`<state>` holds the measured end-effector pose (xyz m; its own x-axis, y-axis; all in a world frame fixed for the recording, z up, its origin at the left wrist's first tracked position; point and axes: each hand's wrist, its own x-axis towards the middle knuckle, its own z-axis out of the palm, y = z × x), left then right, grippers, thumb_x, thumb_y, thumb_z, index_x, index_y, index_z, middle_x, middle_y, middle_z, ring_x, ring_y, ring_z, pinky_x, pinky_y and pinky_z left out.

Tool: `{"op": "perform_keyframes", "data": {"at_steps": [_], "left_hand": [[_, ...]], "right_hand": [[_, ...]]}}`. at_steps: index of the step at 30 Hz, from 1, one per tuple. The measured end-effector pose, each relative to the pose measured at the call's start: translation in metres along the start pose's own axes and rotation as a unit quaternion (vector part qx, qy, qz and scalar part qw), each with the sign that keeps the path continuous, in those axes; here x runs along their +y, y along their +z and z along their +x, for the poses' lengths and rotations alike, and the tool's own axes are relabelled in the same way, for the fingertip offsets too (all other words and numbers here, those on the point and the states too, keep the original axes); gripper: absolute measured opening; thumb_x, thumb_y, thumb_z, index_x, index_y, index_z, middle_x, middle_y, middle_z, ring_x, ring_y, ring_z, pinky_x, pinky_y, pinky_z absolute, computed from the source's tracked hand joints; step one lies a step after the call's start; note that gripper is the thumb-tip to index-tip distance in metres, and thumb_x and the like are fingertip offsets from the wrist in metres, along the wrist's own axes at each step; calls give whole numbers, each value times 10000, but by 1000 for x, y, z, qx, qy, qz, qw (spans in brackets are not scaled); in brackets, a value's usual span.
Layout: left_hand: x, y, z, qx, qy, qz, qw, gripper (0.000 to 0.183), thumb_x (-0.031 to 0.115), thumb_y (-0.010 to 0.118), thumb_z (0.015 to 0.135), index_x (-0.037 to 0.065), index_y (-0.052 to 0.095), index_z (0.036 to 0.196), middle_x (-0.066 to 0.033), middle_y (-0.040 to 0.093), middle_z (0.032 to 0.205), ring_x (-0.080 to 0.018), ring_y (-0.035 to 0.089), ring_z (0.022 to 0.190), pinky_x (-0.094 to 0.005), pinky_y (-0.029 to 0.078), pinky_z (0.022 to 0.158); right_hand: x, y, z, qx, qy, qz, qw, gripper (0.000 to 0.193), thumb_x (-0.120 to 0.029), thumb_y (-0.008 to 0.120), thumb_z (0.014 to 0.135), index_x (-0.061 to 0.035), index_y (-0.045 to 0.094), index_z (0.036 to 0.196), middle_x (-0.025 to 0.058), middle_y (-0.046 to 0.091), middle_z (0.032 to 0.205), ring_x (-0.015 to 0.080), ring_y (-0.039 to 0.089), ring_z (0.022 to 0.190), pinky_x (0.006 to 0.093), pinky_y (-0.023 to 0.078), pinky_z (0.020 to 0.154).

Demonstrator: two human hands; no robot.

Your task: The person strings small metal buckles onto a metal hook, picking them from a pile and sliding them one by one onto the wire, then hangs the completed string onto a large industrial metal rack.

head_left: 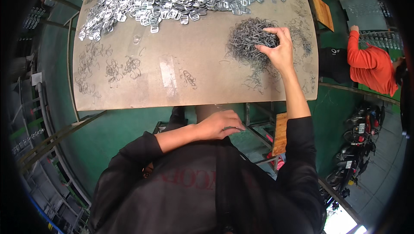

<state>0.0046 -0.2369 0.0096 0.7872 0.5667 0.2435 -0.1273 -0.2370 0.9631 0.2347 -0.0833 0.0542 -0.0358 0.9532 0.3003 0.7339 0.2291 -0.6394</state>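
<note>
My right hand reaches over the table to a tangled pile of thin dark wire hooks. Its thumb and forefinger are spread apart at the pile's right side, with wires showing between them; the other fingers are partly hidden. My left hand is low in front of my body, below the table's near edge. Its fingers are curled together toward the thumb, and whatever may be in them is hidden or too small to name. A large heap of shiny metal buckles lies along the far side of the table.
Loose wire hooks lie scattered on the cardboard-coloured tabletop, with clear tape near its middle. A wooden stool stands below the near right edge. At far right, a person in orange works beside parked motorbikes.
</note>
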Motion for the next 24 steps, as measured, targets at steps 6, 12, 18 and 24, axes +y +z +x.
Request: {"op": "perform_keyframes", "data": {"at_steps": [6,12,18,24], "left_hand": [[0,0,-5,14,0,7,1000,177,46,654,805,65,662,981,-58,610,914,-239,565,871,-348,473,772],[0,0,-9,28,9,13,999,171,66,650,810,69,660,981,-61,607,916,-245,565,870,-353,478,763],[-2,1,-12,26,11,14,1000,182,78,654,808,78,658,990,-59,605,922,-248,561,882,-356,478,771],[-4,-1,-14,27,14,7,1000,180,78,653,812,80,658,991,-58,605,922,-250,561,880,-358,480,768]], "right_hand": [[-1,4,5,33,-6,4,999,484,-100,832,537,-110,642,983,74,519,996,238,519,962,343,425,857],[-5,3,9,-16,-7,-5,1000,465,-117,836,543,-105,660,972,72,534,977,227,534,954,334,439,845],[-19,3,-1,19,11,-1,1000,458,-95,832,552,-87,648,971,75,544,980,228,549,934,330,446,832],[-27,-9,-13,7,-6,-10,1000,452,-76,832,549,-83,648,961,65,541,961,224,541,935,326,446,822]]}}
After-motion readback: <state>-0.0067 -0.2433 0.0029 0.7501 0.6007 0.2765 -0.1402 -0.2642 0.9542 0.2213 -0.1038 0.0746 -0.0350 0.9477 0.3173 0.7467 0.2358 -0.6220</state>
